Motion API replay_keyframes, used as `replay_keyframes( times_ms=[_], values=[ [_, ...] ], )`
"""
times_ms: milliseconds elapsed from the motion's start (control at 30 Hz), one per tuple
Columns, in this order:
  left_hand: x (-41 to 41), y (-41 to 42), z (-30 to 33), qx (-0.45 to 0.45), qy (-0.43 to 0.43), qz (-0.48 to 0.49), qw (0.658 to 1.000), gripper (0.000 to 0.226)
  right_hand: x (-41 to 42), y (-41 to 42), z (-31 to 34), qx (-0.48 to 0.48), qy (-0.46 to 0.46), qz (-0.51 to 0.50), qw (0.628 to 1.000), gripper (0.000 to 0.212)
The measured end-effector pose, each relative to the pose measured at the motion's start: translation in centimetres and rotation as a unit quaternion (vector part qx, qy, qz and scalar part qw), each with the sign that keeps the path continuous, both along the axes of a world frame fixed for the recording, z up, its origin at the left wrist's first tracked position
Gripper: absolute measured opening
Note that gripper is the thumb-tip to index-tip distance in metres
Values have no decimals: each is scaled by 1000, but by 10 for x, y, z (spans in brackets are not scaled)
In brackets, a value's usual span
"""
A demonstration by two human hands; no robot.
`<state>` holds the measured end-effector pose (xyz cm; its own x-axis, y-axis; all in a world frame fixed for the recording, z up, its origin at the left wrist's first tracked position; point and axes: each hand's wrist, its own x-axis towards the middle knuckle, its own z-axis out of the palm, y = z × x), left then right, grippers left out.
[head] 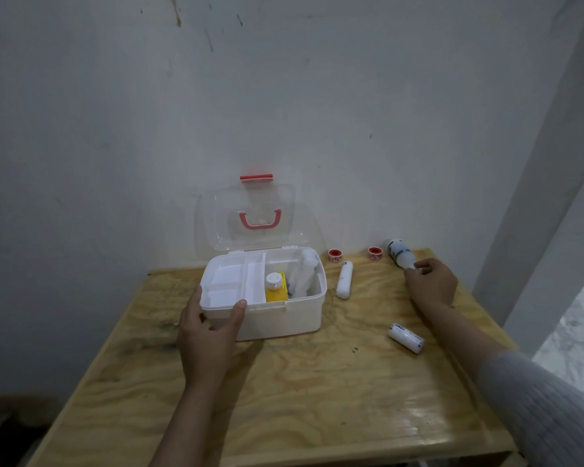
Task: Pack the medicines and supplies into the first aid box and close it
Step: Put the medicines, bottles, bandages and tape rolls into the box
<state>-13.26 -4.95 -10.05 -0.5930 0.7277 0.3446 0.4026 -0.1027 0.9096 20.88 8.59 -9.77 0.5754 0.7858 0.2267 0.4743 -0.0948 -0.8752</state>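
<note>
The white first aid box [284,320] stands open on the wooden table [317,399], its clear lid [250,214] with a red handle leaning back against the wall. Inside are a white tray, a yellow bottle [276,288] and a white roll [305,273]. My left hand [209,332] grips the box's front left corner. My right hand [430,281] closes on the neck of a white bottle [399,252] lying tilted at the back right. A white bandage roll [344,279] lies right of the box, and another roll [406,338] lies nearer me. Two red tape rolls [334,255] [373,253] stand by the wall.
The table is pushed against a white wall [284,96]. A white pillar [536,214] rises just past the table's right edge. The table's front edge runs across the bottom of the view.
</note>
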Motion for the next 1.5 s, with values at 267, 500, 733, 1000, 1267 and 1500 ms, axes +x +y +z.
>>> replay_keyframes(
  times_ms=[267, 500, 733, 1000, 1267, 1500],
  values=[
    [0, -2, 2, 3, 6, -4, 1000, 86, 12, -11, 7, 28, 45, -4, 999, 31],
    [-2, -2, 2, -1, 3, -6, 1000, 89, 8, -37, 39, 100, 39, 23, 994, 25],
    [-2, 0, 0, 0, 4, -2, 1000, 88, -14, -71, 85, 177, 114, 166, 963, 16],
    [0, -1, 1, -6, 8, -4, 1000, 82, -75, -87, 114, 115, 89, 324, 935, 20],
    [0, -2, 4, -7, 2, -7, 1000, 81, -114, -66, 102, 53, -151, 364, 918, 25],
    [-1, -2, 4, -12, 7, 0, 1000, 82, -136, -52, 98, 24, -277, 391, 878, 31]
  ],
)
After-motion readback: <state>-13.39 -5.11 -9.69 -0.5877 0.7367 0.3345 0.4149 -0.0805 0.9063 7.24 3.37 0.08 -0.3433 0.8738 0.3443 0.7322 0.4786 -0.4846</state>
